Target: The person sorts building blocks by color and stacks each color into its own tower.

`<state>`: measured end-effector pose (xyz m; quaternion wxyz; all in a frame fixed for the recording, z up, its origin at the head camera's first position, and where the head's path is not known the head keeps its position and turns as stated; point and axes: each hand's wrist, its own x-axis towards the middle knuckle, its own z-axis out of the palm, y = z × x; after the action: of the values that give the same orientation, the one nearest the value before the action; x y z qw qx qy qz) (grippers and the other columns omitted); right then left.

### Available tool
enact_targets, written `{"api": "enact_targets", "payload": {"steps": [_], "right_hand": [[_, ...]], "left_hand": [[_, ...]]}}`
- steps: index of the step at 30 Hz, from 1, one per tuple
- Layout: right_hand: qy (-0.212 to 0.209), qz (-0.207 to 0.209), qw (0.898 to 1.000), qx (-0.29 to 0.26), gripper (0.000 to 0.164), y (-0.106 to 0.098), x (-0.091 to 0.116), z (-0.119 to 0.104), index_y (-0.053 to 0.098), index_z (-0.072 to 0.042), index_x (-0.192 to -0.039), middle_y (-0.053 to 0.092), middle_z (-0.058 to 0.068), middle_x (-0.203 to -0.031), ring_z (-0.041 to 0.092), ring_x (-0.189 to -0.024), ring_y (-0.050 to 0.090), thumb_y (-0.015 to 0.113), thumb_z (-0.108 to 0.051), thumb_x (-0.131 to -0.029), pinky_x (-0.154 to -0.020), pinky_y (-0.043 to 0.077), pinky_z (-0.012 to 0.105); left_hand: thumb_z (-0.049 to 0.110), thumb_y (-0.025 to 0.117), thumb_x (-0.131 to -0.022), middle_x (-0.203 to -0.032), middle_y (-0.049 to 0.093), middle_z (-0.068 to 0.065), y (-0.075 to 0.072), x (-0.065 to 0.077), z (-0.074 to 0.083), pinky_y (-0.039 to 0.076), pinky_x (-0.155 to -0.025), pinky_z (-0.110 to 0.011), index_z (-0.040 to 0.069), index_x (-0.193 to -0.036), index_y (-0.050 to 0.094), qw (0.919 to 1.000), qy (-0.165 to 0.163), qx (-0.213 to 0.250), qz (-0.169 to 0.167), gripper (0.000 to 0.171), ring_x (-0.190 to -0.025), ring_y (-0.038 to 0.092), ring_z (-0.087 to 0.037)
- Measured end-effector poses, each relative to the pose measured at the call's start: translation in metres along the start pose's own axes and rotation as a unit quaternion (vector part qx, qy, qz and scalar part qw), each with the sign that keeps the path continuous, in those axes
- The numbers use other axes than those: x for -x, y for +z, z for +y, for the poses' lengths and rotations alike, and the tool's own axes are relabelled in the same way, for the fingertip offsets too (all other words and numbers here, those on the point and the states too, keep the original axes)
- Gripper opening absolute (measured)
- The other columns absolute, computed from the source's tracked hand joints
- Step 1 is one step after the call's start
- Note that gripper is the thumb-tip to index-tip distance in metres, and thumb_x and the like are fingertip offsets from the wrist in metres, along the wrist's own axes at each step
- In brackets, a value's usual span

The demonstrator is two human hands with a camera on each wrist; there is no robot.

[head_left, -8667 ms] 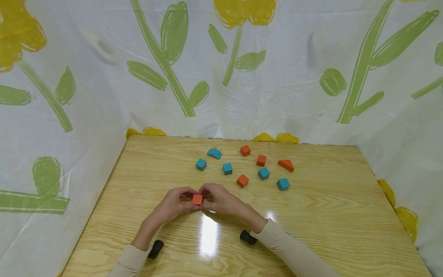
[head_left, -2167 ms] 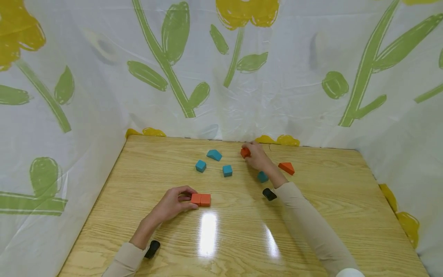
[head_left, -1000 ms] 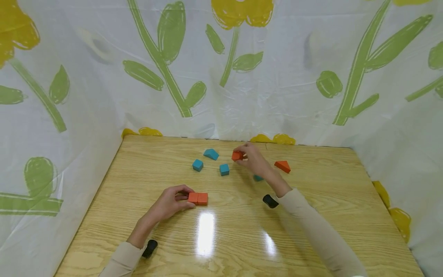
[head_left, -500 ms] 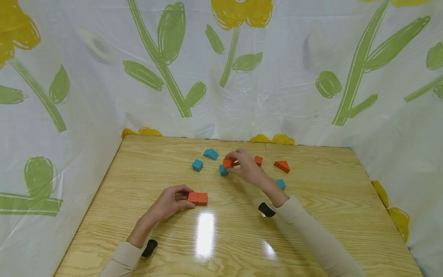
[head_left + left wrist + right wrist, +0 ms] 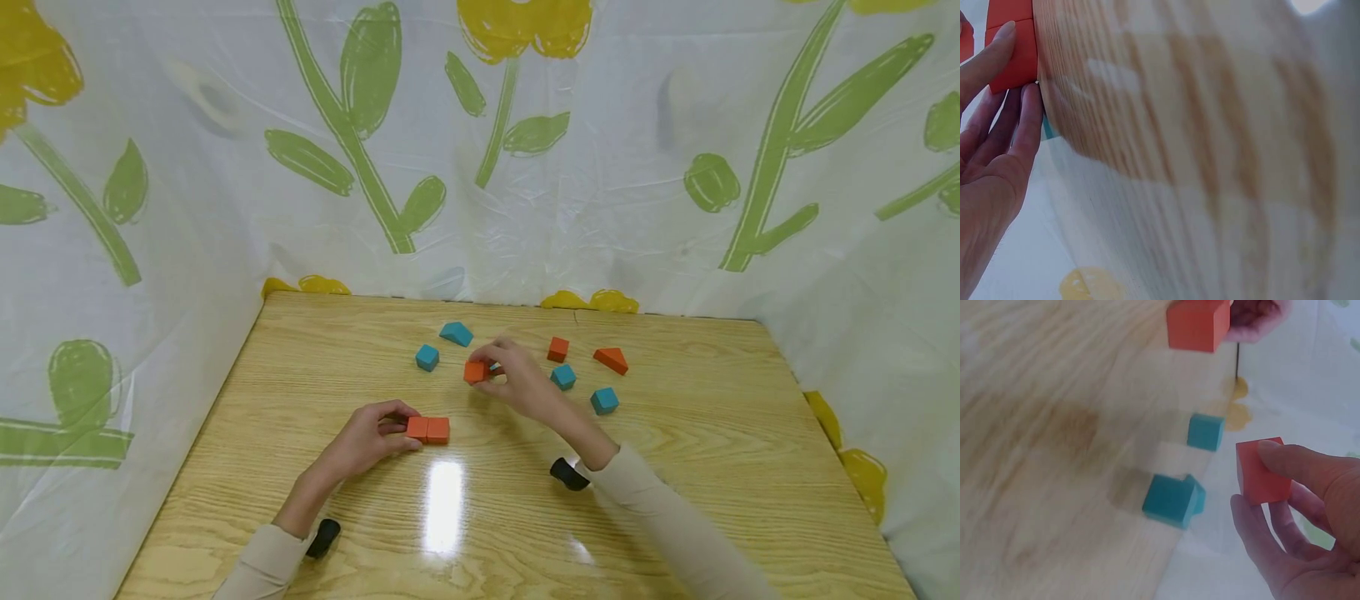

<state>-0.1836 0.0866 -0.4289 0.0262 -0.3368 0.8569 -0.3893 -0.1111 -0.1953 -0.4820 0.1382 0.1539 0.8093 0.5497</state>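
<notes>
Two red cubes [image 5: 438, 430] stand side by side on the wooden table. My left hand [image 5: 372, 440] pinches the left one; its thumb [image 5: 1001, 45] lies on the near face, as the left wrist view shows. Between the thumb and fingertips of my right hand [image 5: 521, 382] is another red cube [image 5: 475, 372], held above the table, behind and to the right of the pair. A blue cube lies mostly hidden behind that hand in the head view; the right wrist view shows it as a blue cube [image 5: 1166, 500] on the table below.
Left of the right hand are a blue cube [image 5: 427, 357] and a blue triangular block [image 5: 457, 334]. To its right lie a red cube [image 5: 557, 349], a red triangular block [image 5: 612, 360] and two blue cubes [image 5: 604, 401]. A white flower-printed sheet [image 5: 622, 192] stands round the table.
A second red cube has joined the first beside my left hand. My right hand has lifted the back red cube and carried it left and toward me. The left hand has stayed in place.
</notes>
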Motion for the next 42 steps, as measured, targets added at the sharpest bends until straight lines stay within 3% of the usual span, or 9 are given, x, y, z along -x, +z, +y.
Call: {"api": "enact_targets", "payload": {"steps": [2,10,22,30,36,42], "right_hand": [[-0.005,0.001,1.0,-0.004,0.034,0.003,0.002,-0.003,0.067,0.005,-0.119,0.06,0.016,-0.111,0.031,-0.1,0.065,0.079,0.003,-0.088,-0.087,0.061,0.045],[-0.017,0.0,1.0,-0.009,0.032,0.017,0.005,-0.012,0.069,0.001,-0.118,0.06,0.012,-0.109,0.027,-0.099,0.066,0.08,0.0,-0.088,-0.086,0.061,0.037],[-0.03,-0.039,0.993,-0.106,0.032,0.043,0.009,-0.019,0.067,0.002,-0.12,0.059,0.014,-0.117,0.028,-0.111,0.062,0.077,0.002,-0.09,-0.093,0.059,0.039],[-0.047,-0.053,0.992,-0.1,0.032,0.06,0.007,-0.022,0.066,0.003,-0.121,0.06,0.014,-0.116,0.027,-0.11,0.061,0.077,-0.001,-0.091,-0.095,0.058,0.035],[-0.065,-0.048,0.995,-0.063,0.033,0.069,0.005,-0.022,0.068,0.0,-0.121,0.064,0.011,-0.116,0.024,-0.107,0.062,0.079,-0.007,-0.091,-0.09,0.057,0.034],[-0.074,-0.05,0.993,-0.073,0.034,0.075,0.003,-0.022,0.066,0.0,-0.123,0.063,0.011,-0.118,0.022,-0.108,0.063,0.078,-0.007,-0.092,-0.09,0.057,0.03]], "left_hand": [[0.004,0.077,-0.091,-0.121,0.064,-0.022,0.0,0.0,0.0,0.058,-0.093,-0.033,-0.006,-0.12,0.065,1.0,0.002,0.002,0.0,0.033,-0.114,0.066,-0.039],[0.004,0.077,-0.092,-0.12,0.064,-0.021,0.0,-0.001,-0.001,0.058,-0.094,-0.034,-0.006,-0.119,0.065,1.0,0.006,-0.003,-0.002,0.032,-0.113,0.066,-0.039],[0.003,0.079,-0.09,-0.119,0.065,-0.018,0.001,-0.001,-0.003,0.058,-0.093,-0.03,-0.003,-0.118,0.067,1.0,0.006,-0.005,-0.002,0.031,-0.112,0.067,-0.036],[0.001,0.078,-0.09,-0.122,0.065,-0.019,0.001,0.0,-0.004,0.058,-0.094,-0.031,-0.003,-0.12,0.066,0.9999,0.013,-0.003,-0.002,0.033,-0.112,0.067,-0.036],[0.002,0.078,-0.09,-0.12,0.066,-0.017,0.0,-0.001,-0.005,0.057,-0.096,-0.032,-0.002,-0.12,0.067,0.9996,0.028,-0.006,-0.005,0.033,-0.114,0.066,-0.036],[0.001,0.078,-0.09,-0.12,0.066,-0.018,0.0,-0.002,-0.005,0.056,-0.097,-0.033,-0.002,-0.12,0.067,0.9992,0.038,-0.005,-0.008,0.032,-0.114,0.066,-0.036]]}}
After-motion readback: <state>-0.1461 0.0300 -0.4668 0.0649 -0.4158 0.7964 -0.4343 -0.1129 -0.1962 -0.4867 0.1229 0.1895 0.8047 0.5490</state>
